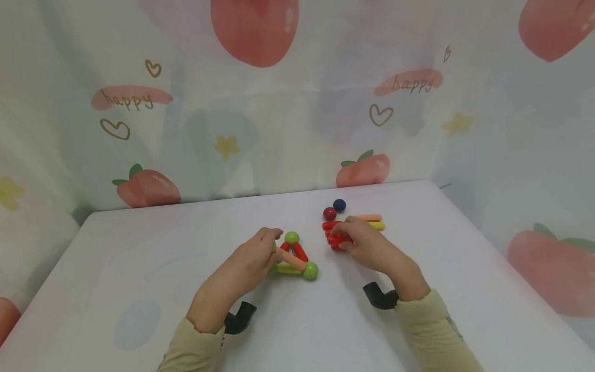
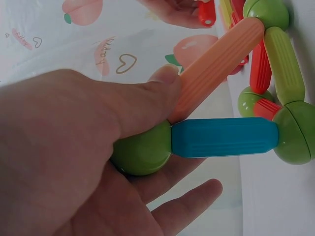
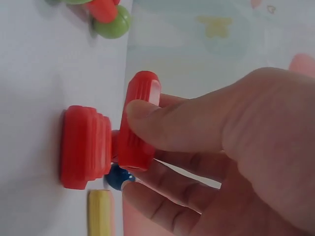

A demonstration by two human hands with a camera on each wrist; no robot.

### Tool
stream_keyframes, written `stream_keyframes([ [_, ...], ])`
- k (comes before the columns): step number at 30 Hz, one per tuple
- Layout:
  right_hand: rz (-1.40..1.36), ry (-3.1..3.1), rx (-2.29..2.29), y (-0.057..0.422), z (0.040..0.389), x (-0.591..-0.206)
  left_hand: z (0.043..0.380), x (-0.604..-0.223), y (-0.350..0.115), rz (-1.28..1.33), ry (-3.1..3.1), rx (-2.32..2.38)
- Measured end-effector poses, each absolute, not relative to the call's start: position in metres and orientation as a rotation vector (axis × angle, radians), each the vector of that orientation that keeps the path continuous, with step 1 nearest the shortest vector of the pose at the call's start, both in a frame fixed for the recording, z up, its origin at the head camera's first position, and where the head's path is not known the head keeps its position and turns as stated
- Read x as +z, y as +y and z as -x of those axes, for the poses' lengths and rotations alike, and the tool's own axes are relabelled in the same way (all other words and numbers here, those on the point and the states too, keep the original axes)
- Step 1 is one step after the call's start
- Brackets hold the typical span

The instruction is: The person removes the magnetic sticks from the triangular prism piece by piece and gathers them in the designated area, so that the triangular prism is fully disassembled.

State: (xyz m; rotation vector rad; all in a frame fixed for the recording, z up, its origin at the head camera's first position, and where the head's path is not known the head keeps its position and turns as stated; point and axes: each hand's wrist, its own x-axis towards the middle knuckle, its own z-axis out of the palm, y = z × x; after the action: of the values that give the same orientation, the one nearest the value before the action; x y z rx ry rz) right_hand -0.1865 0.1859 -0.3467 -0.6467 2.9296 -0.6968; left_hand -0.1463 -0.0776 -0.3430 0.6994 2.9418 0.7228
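My left hand (image 1: 248, 261) grips a green ball (image 2: 142, 152) at one corner of a stick-and-ball frame. From that ball run an orange stick (image 2: 219, 66) and a blue stick (image 2: 224, 137), each reaching another green ball. Red sticks (image 1: 300, 252) and a yellow-green stick (image 2: 285, 64) join the other balls, which sit low on the table. In the right wrist view, my right hand (image 3: 197, 132) pinches a red stick (image 3: 140, 120) between thumb and fingers. Beside it on the table are more red sticks (image 3: 83, 147), seen partly overlapping.
On the white table (image 1: 153, 258), a dark blue ball (image 1: 339, 205) and a red ball (image 1: 329, 213) lie behind the right hand. An orange stick (image 1: 372, 217) and a yellow stick (image 1: 378, 226) lie nearby. A patterned cloth (image 1: 279, 129) hangs behind the table.
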Motion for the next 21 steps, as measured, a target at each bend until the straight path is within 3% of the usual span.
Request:
stream_keyframes([
  [21,0.492,2.886,-0.525,0.186,0.197,-0.368,0.147,-0.345,-0.080,-0.706,2.914,0.765],
])
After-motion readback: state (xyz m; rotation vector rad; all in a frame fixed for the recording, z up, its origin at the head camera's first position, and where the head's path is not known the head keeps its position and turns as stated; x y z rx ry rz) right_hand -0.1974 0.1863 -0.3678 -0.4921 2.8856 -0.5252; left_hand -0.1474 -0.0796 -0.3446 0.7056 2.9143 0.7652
